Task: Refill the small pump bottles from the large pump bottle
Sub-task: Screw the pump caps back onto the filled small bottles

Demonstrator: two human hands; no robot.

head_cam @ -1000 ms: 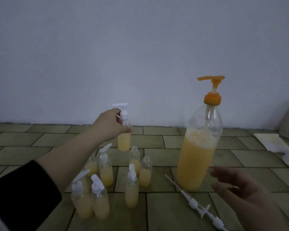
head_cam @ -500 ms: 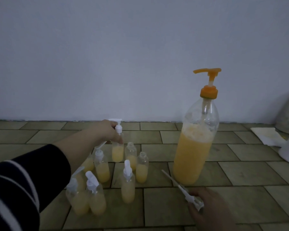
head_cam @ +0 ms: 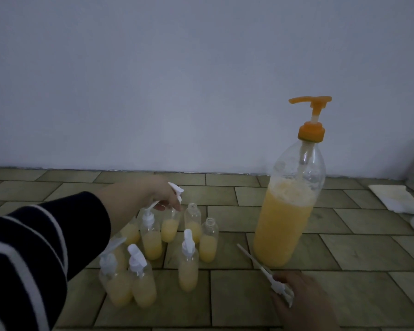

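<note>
Head view: left hand (head_cam: 151, 194) grips a capped small pump bottle (head_cam: 170, 225) standing far in the cluster; right hand (head_cam: 299, 299) pinches a loose pump stem (head_cam: 265, 271) near the large pump bottle (head_cam: 287, 211), right.

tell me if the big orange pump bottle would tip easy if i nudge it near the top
Probably yes. The large pump bottle is tall and narrow, with a long orange pump raising the push point. Its liquid fills roughly the lower half, so it likely feels heavy and steadier low down. The thin clear plastic may flex when squeezed.
</note>
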